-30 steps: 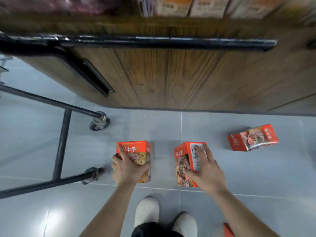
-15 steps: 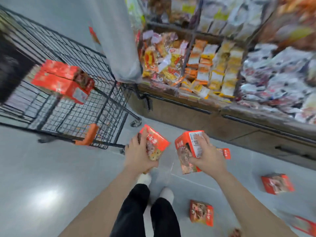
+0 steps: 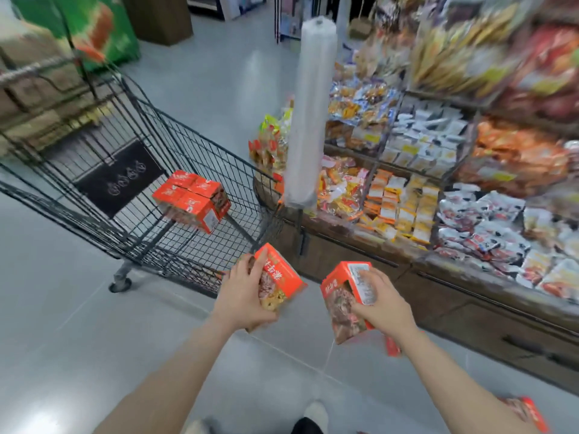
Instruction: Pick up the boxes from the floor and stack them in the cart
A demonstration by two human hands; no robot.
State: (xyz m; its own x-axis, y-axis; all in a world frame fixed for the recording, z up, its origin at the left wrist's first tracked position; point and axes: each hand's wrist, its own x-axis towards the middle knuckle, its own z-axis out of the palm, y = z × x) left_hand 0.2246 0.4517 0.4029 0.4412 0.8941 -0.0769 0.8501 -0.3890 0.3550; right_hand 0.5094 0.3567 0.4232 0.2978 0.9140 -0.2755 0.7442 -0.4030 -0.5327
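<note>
Wire cart (image 3: 94, 195) at frame left held stacked orange boxes (image 3: 192, 203) at centre-left. Left hand (image 3: 242, 297), lower centre, gripped orange box (image 3: 277, 281). Right hand (image 3: 383, 303) beside it clasped second box (image 3: 343, 300). Snack shelves (image 3: 438, 170) at right.

Floor box (image 3: 529, 413) half behind right forearm, upper shelves (image 3: 501, 51) blurred

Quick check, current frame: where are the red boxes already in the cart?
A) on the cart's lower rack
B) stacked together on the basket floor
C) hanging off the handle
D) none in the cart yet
B: the stacked red boxes sit together on the wire floor inside the cart, while the left hand and right hand each hold another.
</note>
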